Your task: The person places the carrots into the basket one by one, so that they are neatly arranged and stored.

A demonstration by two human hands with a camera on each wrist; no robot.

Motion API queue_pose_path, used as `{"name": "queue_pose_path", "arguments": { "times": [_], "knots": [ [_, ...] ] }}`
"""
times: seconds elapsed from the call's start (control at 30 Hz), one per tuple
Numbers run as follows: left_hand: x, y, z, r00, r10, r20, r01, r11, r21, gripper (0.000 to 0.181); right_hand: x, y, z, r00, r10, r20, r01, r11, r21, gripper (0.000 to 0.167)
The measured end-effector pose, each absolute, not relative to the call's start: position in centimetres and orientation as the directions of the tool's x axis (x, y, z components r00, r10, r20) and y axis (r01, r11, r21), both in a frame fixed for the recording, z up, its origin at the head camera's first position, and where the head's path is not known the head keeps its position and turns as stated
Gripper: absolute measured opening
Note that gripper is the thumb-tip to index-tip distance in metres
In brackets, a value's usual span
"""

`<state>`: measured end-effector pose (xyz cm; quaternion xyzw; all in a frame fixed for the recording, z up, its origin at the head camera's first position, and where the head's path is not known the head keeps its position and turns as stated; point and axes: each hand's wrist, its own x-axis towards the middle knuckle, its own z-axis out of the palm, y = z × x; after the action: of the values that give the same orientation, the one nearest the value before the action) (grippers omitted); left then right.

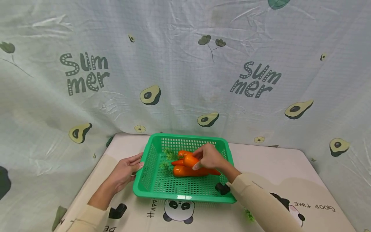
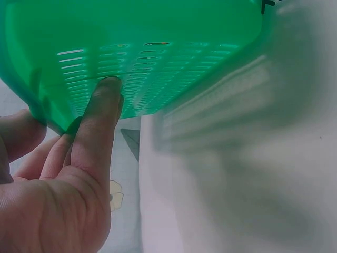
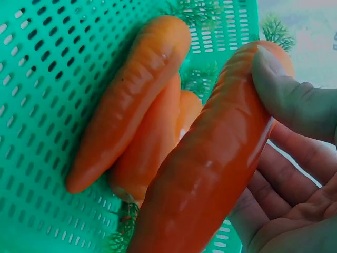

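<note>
A green plastic basket [image 1: 157, 194] with slotted walls stands on the table in the head view. My left hand [image 1: 123, 172] holds its left side; in the left wrist view the fingers [image 2: 97, 126] lie against the outer wall and the thumb is by the rim. Inside the basket, my right hand [image 1: 211, 157] grips an orange carrot [image 3: 205, 163], thumb on top near its thick end. Beneath and beside it lie other carrots, one along the front [image 1: 185, 171] and one under it [image 3: 152, 139] in the right wrist view. Green leafy tops [image 1: 166, 167] show on the left.
A green leafy sprig [image 1: 249, 215] pokes out beside the right forearm, outside the basket. The pale table cover [image 1: 261, 161] bears panda prints. A patterned sheet [image 1: 179, 71] hangs behind and at both sides.
</note>
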<state>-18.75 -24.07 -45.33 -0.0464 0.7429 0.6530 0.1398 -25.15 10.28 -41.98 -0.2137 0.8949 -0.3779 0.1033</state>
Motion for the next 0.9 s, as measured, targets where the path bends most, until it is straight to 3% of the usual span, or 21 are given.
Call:
{"name": "queue_pose_path", "arguments": {
  "times": [0.63,0.9],
  "knots": [
    [-18.7,-24.1,-45.4,-0.956,0.138,-0.26,-0.241,0.141,0.96,0.064,-25.2,8.8,-43.5,-0.858,-0.509,-0.071,-0.322,0.64,-0.698,0.042],
    [-18.7,-24.1,-45.0,-0.954,0.135,-0.269,-0.251,0.131,0.959,0.064,-25.3,8.4,-43.5,-0.808,-0.583,-0.084,-0.391,0.638,-0.664,0.044]
  ]
}}
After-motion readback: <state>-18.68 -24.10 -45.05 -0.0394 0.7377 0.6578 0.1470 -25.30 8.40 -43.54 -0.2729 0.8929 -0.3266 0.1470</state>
